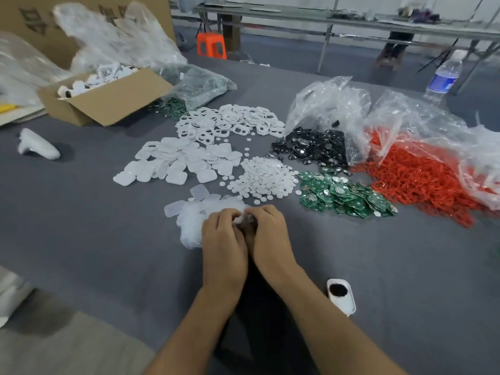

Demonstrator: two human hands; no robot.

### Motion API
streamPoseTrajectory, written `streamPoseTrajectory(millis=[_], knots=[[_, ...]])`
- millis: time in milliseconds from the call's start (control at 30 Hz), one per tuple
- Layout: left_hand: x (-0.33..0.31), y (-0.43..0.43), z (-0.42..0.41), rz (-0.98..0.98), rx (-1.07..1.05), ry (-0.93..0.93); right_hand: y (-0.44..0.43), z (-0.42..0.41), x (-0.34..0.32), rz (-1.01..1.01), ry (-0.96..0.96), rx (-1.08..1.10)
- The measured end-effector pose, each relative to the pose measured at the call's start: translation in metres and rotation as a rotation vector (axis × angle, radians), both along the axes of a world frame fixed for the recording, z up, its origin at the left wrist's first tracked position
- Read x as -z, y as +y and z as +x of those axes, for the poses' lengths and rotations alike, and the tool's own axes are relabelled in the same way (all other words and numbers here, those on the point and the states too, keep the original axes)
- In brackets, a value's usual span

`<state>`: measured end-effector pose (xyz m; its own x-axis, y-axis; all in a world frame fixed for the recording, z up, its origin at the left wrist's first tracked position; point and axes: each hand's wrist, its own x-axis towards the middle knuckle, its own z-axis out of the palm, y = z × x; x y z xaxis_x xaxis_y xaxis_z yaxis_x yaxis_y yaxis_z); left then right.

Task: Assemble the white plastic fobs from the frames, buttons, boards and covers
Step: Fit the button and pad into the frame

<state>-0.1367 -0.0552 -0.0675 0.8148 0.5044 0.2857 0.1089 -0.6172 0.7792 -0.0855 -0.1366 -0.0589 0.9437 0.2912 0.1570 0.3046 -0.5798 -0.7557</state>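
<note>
Both grips meet over the tabletop: left grip and right grip pinch 1 small white fob piece between them. Clear covers lie just left, buttons beyond.

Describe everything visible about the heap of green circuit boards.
The green circuit boards lie in a loose, overlapping heap on the grey table, right of the white buttons, nearer than the black round parts. Small, squarish, with silvery fittings. Red rings meet its right edge. Left hand and right hand are clear of it.
</note>
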Motion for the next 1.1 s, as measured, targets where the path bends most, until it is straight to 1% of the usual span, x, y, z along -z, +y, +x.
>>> streamPoseTrajectory(millis=[133, 233, 333, 400, 433, 467, 567, 600, 667, 733, 800, 933, 1033, 1100], knots=[[0.004, 0.001, 0.004, -0.040, -0.040, -0.078, 0.000, 0.002, 0.012, 0.069, -0.049, 0.091], [0.007, 0.004, 0.005, -0.054, -0.050, -0.108, -0.002, 0.001, 0.012, 0.144, -0.075, 0.199], [0.004, 0.004, 0.003, -0.059, -0.032, -0.139, -0.006, -0.001, 0.008, 0.305, -0.049, 0.299], [0.000, 0.002, 0.000, -0.080, -0.022, -0.198, -0.013, -0.009, 0.004, 0.438, 0.034, 0.330], [-0.001, 0.001, -0.003, -0.138, -0.010, -0.224, -0.019, -0.015, 0.002, 0.506, 0.087, 0.342], [-0.004, -0.002, -0.007, -0.241, 0.007, -0.240, -0.026, -0.023, -0.001, 0.564, 0.130, 0.347], [-0.017, -0.013, -0.018, -0.633, 0.138, -0.214, -0.048, -0.047, -0.012, 0.701, 0.245, 0.305], [-0.020, -0.018, -0.021, -0.692, 0.196, -0.190, -0.055, -0.055, -0.014, 0.726, 0.282, 0.292], [-0.027, -0.025, -0.028, -0.737, 0.280, -0.149, -0.069, -0.069, -0.022, 0.774, 0.328, 0.282], [-0.032, -0.031, -0.034, -0.807, 0.334, -0.098, -0.083, -0.078, -0.028, 0.806, 0.334, 0.307], [-0.036, -0.035, -0.039, -0.849, 0.418, -0.031, -0.097, -0.086, -0.034, 0.813, 0.297, 0.345], [-0.038, -0.047, -0.044, -0.846, 0.567, 0.089, -0.125, -0.099, -0.040, 0.800, 0.229, 0.388], [-0.039, -0.056, -0.046, -0.829, 0.623, 0.112, -0.144, -0.109, -0.042, 0.767, 0.205, 0.370], [-0.040, -0.061, -0.047, -0.784, 0.666, 0.077, -0.155, -0.114, -0.042, 0.750, 0.273, 0.332]])
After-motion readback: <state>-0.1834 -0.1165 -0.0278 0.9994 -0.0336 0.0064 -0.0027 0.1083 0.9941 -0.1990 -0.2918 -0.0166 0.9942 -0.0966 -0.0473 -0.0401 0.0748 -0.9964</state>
